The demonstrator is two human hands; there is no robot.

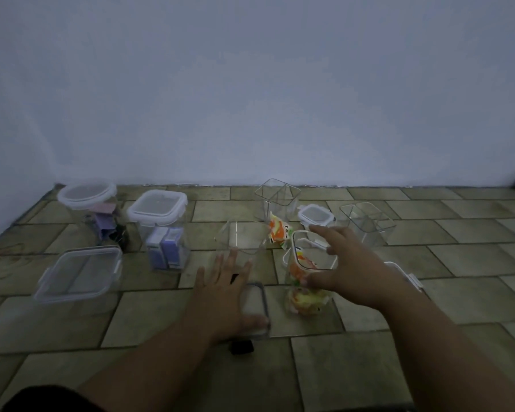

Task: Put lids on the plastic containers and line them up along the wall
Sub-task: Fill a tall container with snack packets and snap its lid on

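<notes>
Head view: covering grey-rimmed clear plastic lid [257, 304] with left hand [226, 289], fingers flat and spread, thumb touching it; lying just left of tall clear open container [308, 301] holding orange-yellow packets [296, 270]; hovering right hand [351, 263] over it, spread wide, gripping nothing, nearer of the two.
</notes>
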